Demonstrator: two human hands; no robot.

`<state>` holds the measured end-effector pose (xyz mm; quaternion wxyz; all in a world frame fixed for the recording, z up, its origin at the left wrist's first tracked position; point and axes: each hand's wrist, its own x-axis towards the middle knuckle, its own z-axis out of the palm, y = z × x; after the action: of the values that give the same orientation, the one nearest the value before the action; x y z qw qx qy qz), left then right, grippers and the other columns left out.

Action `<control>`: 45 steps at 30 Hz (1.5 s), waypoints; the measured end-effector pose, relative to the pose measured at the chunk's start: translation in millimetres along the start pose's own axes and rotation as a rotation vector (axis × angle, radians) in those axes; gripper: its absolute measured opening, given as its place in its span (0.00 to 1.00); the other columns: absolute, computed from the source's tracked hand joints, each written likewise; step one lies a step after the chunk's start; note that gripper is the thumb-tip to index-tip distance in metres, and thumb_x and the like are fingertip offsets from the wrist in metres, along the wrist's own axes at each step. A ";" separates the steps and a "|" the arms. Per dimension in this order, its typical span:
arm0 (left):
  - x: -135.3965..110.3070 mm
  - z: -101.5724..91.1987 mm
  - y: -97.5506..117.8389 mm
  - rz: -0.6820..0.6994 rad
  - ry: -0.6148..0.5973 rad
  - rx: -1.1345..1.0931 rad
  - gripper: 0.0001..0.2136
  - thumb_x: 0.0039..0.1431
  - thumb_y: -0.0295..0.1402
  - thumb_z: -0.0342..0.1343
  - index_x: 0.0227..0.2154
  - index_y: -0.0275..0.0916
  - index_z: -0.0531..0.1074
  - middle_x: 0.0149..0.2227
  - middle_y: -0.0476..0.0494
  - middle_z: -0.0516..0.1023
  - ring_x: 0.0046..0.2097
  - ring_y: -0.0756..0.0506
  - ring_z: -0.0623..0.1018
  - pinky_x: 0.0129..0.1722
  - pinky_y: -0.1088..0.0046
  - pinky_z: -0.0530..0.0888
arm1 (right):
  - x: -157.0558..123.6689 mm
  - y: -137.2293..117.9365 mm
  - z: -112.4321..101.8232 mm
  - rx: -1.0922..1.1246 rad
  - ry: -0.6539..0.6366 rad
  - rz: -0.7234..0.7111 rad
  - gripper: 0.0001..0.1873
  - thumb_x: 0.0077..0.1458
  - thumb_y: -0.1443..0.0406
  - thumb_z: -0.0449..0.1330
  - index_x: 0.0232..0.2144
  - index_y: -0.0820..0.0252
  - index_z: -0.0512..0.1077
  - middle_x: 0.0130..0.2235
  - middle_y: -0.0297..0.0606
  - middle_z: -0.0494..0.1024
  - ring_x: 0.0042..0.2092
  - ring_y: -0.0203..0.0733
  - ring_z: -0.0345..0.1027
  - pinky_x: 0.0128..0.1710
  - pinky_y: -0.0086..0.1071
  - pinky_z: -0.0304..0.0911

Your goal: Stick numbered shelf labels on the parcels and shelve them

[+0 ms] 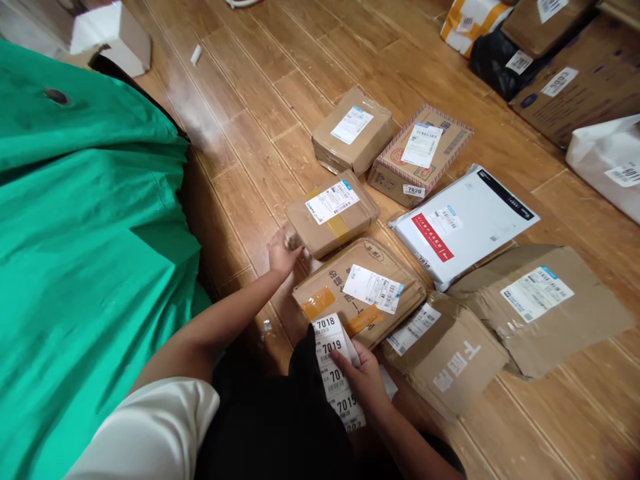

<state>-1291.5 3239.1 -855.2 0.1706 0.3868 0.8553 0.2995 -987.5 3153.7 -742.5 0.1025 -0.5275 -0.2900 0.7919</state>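
Note:
My right hand [365,380] is closed on a strip of white number stickers [333,360] printed 7018, 7019 and lower numbers, held over my lap. My left hand [281,253] reaches forward and touches the near left corner of a small brown taped parcel [331,213]; its fingers curl against the corner. Just in front of the sticker strip lies a larger brown padded parcel [360,290] with a white label and orange tape.
Several parcels lie on the wooden floor: two cardboard boxes [353,130] [420,155], a white mailer [463,223], brown bags [543,303] [445,350]. A large green sack [90,253] fills the left. More boxes and bags stand at the top right [550,60].

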 end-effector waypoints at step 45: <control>-182.6 -295.8 401.0 -0.786 -0.643 -0.718 0.21 0.51 0.52 0.60 0.29 0.36 0.72 0.23 0.50 0.72 0.25 0.52 0.68 0.25 0.77 0.65 | -239.1 -284.7 31.2 -0.030 -0.073 -0.130 0.18 0.51 0.53 0.65 0.38 0.59 0.76 0.33 0.39 0.78 0.33 0.38 0.70 0.33 0.30 0.64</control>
<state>-1104.7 3196.1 -360.3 0.6367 0.0324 0.6854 0.3519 -955.3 3261.6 -386.8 0.1350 -0.4796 -0.3392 0.7980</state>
